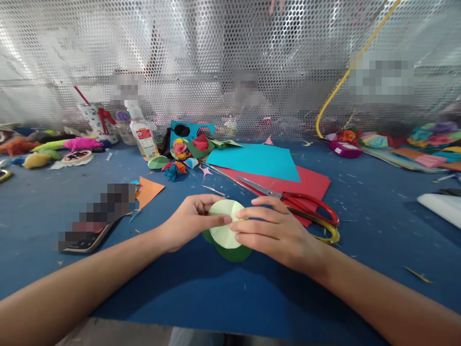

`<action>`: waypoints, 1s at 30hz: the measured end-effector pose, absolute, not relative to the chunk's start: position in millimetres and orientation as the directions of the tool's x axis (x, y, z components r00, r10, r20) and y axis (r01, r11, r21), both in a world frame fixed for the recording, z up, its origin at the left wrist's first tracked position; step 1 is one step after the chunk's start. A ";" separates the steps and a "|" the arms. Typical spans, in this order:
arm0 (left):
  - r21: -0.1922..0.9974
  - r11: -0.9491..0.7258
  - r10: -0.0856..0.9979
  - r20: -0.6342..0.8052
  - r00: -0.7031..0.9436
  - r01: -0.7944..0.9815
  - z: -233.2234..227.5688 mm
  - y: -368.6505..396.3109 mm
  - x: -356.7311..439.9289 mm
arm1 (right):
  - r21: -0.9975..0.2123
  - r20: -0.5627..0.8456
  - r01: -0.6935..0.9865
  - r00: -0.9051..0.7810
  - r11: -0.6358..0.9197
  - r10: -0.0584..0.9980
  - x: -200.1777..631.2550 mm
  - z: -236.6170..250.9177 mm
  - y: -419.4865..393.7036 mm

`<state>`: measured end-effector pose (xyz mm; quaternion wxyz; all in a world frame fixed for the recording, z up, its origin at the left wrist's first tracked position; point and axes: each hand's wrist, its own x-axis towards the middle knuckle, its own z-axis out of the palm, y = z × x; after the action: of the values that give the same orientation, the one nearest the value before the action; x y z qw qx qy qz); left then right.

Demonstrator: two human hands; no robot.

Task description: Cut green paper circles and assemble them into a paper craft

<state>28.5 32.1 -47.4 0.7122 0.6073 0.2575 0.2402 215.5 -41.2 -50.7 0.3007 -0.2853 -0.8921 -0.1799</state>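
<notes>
My left hand [196, 218] pinches a pale green paper circle [223, 233] from its left side, thumb on top and fingers behind. Creases run across the circle. Dark green rounded paper [234, 254] shows beneath and below it, just above the table. My right hand [281, 230] has its fingertips on the circle's right edge; its thumb is hidden. Beyond my right hand lie scissors with red handles [313, 199] and another pair with yellow handles [329, 236], partly over a red sheet [317, 180]. A light blue sheet [259, 161] overlaps the red one.
On the blue table [162, 298], a phone [90, 242] and orange paper [149, 192] lie left. Behind stand a glue bottle [144, 137] and a cup [95, 125] with a red straw. Paper flowers [180, 149] sit nearby. A perforated metal screen [216, 57] closes the back.
</notes>
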 end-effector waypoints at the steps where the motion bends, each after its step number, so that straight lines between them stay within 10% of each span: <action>1: 0.989 0.144 0.669 -0.066 0.740 -0.042 -47.6 32.2 28.5 | 0.133 0.652 0.645 -0.629 0.752 0.424 214.5 -52.1 -41.3; 5: 0.994 0.081 0.714 -0.008 0.700 -0.071 -47.1 32.1 28.8 | 0.007 0.702 0.741 -0.482 0.671 0.525 207.7 -59.6 -39.7; 14: 0.997 -0.076 0.662 0.034 0.748 0.022 -46.6 27.4 26.7 | -0.836 0.407 0.409 0.014 0.366 0.913 198.2 -65.1 -30.7; 30: 0.995 -0.021 0.667 -0.060 0.743 0.100 -55.0 27.8 30.1 | -0.936 0.243 0.273 0.046 0.222 0.969 194.4 -65.9 -31.5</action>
<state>30.1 27.8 -55.0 0.6402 0.6793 0.2821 0.2214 194.4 -31.5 -65.9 0.5035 -0.5192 -0.5979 0.3455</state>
